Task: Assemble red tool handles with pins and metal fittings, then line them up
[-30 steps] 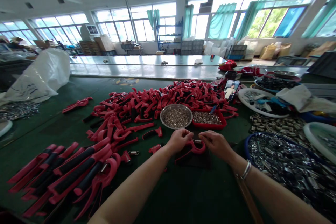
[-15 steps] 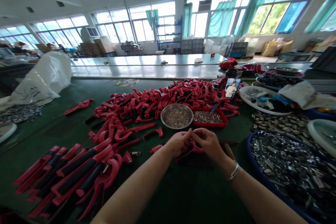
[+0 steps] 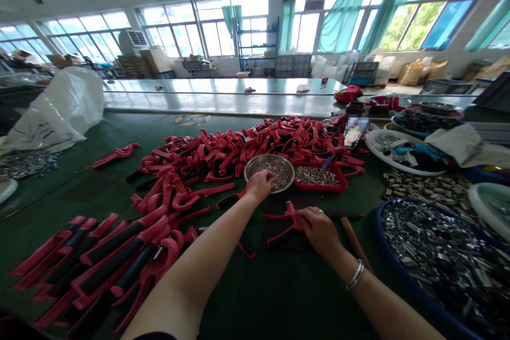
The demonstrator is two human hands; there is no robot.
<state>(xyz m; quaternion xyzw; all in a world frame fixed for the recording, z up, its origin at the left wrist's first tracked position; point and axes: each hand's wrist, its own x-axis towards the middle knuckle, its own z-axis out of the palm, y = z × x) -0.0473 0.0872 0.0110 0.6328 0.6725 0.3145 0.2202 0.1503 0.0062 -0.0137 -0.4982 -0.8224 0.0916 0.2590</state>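
Observation:
My left hand (image 3: 260, 185) is at the round metal bowl (image 3: 287, 187), fingertips pinched together over the small metal parts in it. Whatever those fingers hold, if anything, is too small to see. In front of the bowl, my right hand (image 3: 321, 229) grips one end of a red plastic clamp (image 3: 283, 217), whose arms spread to the left above a dark pad. A hammer (image 3: 354, 236) with a wooden handle lies beside my right wrist. Against the bowl stands a red tray (image 3: 340, 183) of small metal pins.
A large heap of red clamp parts (image 3: 239, 149) lies behind the bowl. Several red-and-black clamps (image 3: 107, 260) are stacked at the left. A blue basin (image 3: 378, 223) of metal parts stands at right, near loose springs (image 3: 426, 188) and a phone (image 3: 354, 135).
My hands were together over the clamp. My left hand has moved forward and left to the metal bowl, while my right hand has shifted slightly right and down and holds the clamp.

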